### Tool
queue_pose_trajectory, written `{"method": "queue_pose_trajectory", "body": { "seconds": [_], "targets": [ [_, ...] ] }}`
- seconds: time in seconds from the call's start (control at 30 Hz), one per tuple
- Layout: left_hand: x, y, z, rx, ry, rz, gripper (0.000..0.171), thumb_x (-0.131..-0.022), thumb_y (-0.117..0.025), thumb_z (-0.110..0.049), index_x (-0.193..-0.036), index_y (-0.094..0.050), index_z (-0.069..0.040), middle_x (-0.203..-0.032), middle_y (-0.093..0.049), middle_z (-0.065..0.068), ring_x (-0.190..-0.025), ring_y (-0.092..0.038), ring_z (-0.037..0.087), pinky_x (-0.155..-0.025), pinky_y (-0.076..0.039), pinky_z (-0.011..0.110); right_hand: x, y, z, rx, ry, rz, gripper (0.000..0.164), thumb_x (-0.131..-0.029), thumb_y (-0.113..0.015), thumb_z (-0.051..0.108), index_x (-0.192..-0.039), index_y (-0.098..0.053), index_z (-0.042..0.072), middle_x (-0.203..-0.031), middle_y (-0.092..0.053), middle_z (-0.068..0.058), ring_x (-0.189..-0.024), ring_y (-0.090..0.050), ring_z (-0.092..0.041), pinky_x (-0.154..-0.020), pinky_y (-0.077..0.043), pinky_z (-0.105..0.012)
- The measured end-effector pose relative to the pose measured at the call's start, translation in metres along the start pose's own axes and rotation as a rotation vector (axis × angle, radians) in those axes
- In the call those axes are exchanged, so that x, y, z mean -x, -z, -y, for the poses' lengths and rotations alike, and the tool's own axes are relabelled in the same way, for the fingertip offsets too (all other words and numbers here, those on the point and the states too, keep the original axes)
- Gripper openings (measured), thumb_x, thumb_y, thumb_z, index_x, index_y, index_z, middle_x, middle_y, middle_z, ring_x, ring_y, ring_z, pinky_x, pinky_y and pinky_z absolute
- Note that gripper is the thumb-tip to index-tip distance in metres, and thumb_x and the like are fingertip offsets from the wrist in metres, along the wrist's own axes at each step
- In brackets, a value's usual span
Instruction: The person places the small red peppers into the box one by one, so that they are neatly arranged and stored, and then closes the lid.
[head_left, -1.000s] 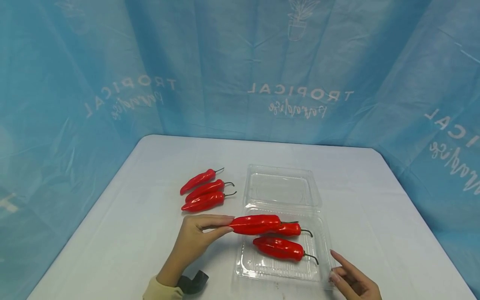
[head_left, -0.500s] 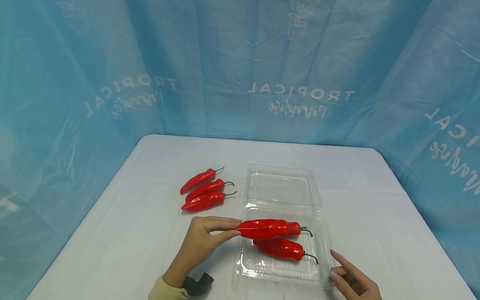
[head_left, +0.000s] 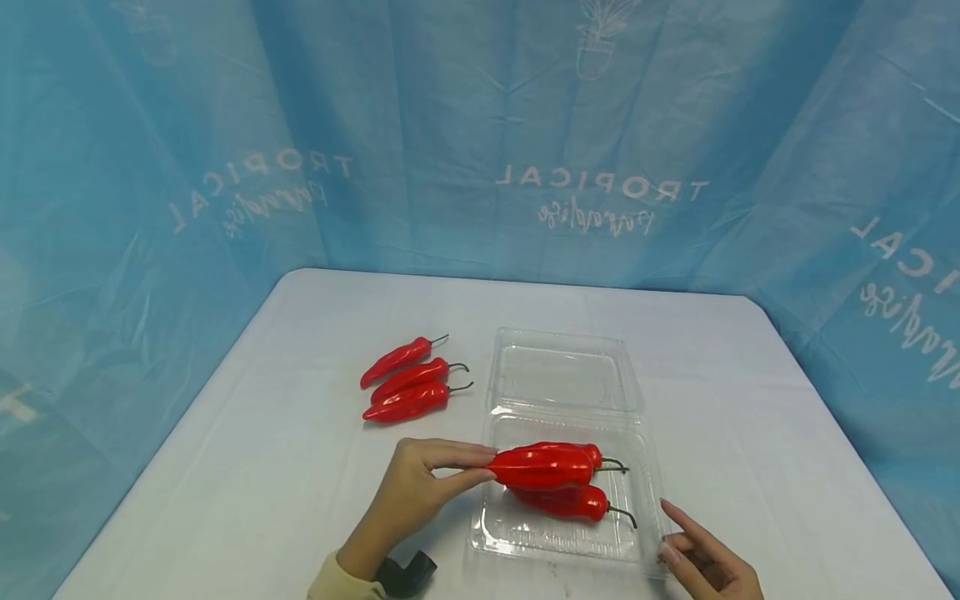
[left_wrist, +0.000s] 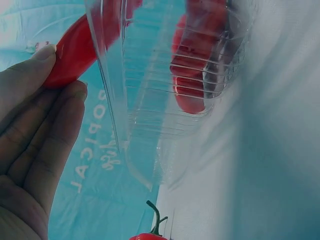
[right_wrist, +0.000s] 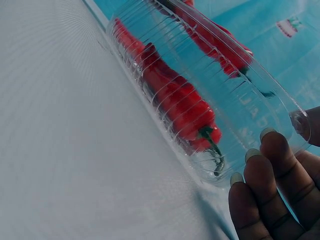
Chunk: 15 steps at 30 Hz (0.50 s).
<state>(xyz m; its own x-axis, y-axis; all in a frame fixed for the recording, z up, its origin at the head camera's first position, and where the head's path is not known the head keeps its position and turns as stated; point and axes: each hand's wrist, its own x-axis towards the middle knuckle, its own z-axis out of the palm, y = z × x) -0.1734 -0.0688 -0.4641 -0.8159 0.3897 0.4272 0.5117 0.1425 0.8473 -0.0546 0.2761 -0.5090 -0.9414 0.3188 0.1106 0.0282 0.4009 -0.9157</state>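
My left hand (head_left: 420, 492) pinches the pointed tip of a red chili pepper (head_left: 543, 469) between thumb and fingers. The pepper is held level over a clear plastic clamshell container (head_left: 555, 540), its stem to the right. Beneath it, one red pepper (head_left: 573, 505) lies in the tray, and another pepper (head_left: 592, 451) shows partly behind the held one. At the tray's right side, my right hand (head_left: 708, 554) pinches the rim; the right wrist view has its fingertips (right_wrist: 254, 154) against the plastic wall. Through that wall the held pepper (right_wrist: 225, 50) appears above the others.
Three red peppers (head_left: 408, 403) lie side by side on the white table (head_left: 247, 467), left of the container. The container's lid (head_left: 558, 375) lies folded back, away from me. A blue printed curtain (head_left: 450, 125) surrounds the far side and both flanks.
My left hand has moved right and slightly toward me, carrying the pepper farther over the tray, where it covers more of the peppers inside. The right hand and container have stayed put.
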Motion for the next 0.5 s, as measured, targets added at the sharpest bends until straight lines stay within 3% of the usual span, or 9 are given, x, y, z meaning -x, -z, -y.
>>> {"method": "queue_pose_trajectory", "body": {
  "seconds": [0.23, 0.5],
  "targets": [
    [0.0008, -0.0012, -0.0010, -0.021, -0.052, -0.002, 0.027, -0.089, -0.081, -0.024, -0.113, -0.080, -0.011, -0.108, -0.076, -0.009, -0.100, -0.074, 0.011, -0.086, -0.059, 0.031, 0.0002, 0.0015, 0.0000, 0.013, 0.013, 0.009, 0.043, -0.095, -0.071, 0.003, -0.136, -0.061, -0.004, -0.085, -0.069, -0.007, -0.068, -0.065, -0.017, -0.062, -0.057, -0.027],
    [0.0011, -0.0051, -0.0039, 0.012, -0.009, 0.041, 0.030, -0.090, -0.081, -0.024, -0.116, -0.079, -0.010, -0.111, -0.075, -0.010, -0.103, -0.073, 0.010, -0.088, -0.058, 0.030, 0.0004, 0.0009, 0.0031, 0.016, -0.024, 0.003, 0.042, -0.097, -0.071, 0.009, -0.136, -0.062, -0.001, -0.087, -0.070, -0.007, -0.070, -0.065, -0.018, -0.063, -0.058, -0.028]
  ]
}}
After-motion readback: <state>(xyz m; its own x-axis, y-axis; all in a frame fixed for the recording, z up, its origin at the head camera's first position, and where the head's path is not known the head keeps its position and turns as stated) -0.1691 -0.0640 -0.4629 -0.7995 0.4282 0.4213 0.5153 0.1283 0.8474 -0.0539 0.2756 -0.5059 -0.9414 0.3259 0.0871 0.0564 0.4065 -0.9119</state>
